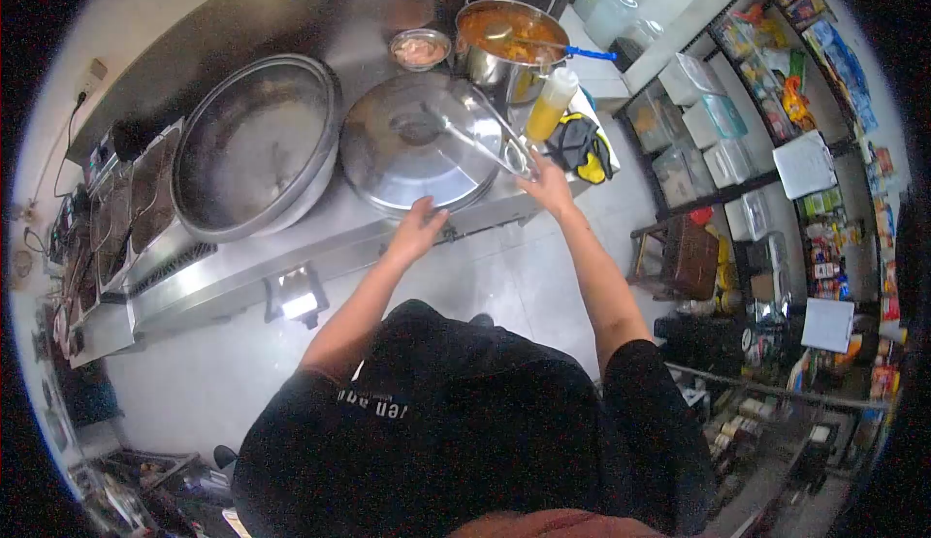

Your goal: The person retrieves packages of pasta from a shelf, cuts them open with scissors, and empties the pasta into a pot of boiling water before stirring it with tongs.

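A large round steel lid [388,155] lies on the counter in front of me. At its near rim is my left hand [417,233], open with its fingers apart; I cannot tell whether it touches the metal. My right hand [547,185] is closed on the near end of a pair of metal tongs [482,146], whose arms spread over the lid. Just beyond that hand stand a squeeze bottle [551,110] of yellow liquid and some black-and-yellow gloves or cloth [582,146].
Left of the lid sits a wide, deep metal pan [254,150]. Behind are a small bowl of pale food [420,50] and a pot of orange-red stew [485,65] with a blue-handled ladle [590,53]. Stocked shelves [718,194] line the right; fryer-like baskets [150,194] are at left.
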{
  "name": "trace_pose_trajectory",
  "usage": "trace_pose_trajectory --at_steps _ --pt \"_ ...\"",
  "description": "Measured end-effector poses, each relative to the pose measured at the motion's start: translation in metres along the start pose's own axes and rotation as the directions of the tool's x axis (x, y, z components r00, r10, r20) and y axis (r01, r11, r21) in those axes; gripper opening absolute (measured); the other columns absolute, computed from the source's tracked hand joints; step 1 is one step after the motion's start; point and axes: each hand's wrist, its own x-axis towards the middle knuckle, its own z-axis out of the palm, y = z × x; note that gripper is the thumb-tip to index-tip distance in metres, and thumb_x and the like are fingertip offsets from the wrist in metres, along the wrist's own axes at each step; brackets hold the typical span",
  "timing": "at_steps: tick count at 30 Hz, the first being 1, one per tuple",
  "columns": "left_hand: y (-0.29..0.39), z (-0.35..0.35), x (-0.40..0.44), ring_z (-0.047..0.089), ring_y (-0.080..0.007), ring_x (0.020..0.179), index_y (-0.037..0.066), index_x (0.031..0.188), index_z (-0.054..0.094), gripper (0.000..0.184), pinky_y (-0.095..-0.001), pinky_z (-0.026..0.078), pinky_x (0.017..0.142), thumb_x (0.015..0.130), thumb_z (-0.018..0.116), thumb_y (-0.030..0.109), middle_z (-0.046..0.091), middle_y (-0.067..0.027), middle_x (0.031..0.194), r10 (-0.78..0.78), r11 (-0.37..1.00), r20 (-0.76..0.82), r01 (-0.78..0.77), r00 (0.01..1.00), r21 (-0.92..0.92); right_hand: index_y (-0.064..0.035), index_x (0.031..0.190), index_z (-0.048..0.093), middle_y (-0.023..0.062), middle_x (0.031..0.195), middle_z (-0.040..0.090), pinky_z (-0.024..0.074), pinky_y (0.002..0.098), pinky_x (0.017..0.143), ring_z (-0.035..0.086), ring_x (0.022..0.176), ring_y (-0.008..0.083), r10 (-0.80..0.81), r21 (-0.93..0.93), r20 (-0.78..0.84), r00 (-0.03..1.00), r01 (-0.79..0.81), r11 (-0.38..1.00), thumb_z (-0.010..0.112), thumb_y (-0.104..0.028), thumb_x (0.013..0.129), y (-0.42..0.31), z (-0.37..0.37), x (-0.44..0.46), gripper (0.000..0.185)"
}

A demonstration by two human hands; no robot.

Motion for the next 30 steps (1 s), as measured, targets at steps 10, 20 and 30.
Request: trace_pose_trajectory --at_steps 10,20,30 --pt "0.020 0.057 0.095 0.050 -0.0314 0.117 -0.004 0.125 0.047 0.052 -0.0359 0.039 0.098 0.086 0.061 0.028 0.050 -0.0230 0.126 -0.038 0.993 -0.134 0.023 0.990 -0.114 0.0020 0.130 0.042 0.0322 0.118 0.049 0.0395 0.0464 0.095 0.050 0.108 0.0449 -0.188 -0.092 0.123 0.974 0.200 0.975 0.066 -0.044 0.075 0.085 0.054 0.116 0.076" --pt "0.056 0.106 0.171 0.045 -0.0306 0.121 -0.002 0.131 0.040 0.056 -0.0383 0.039 0.098 0.088 0.060 0.026 0.045 -0.0206 0.131 0.032 0.999 -0.216 -0.038 0.976 -0.023 0.0003 0.135 0.036 0.0263 0.128 0.046 0.0397 0.0422 0.098 0.047 0.117 0.0385 -0.296 -0.048 0.203 0.933 0.312 0.949 0.067 -0.037 0.076 0.091 0.031 0.132 0.076" --pt "0.252 0.221 0.136 0.041 -0.0255 0.121 -0.002 0.129 0.037 0.043 -0.0392 0.030 0.104 0.090 0.055 0.005 0.039 -0.0166 0.135 0.568 0.708 -0.748 -0.668 0.343 0.231 -0.0071 0.131 0.048 0.0162 0.130 0.051 0.0427 0.0433 0.094 0.053 0.111 0.0311 -0.462 0.345 0.887 -0.017 0.689 0.637 0.059 -0.048 0.083 0.092 -0.202 0.157 0.064"
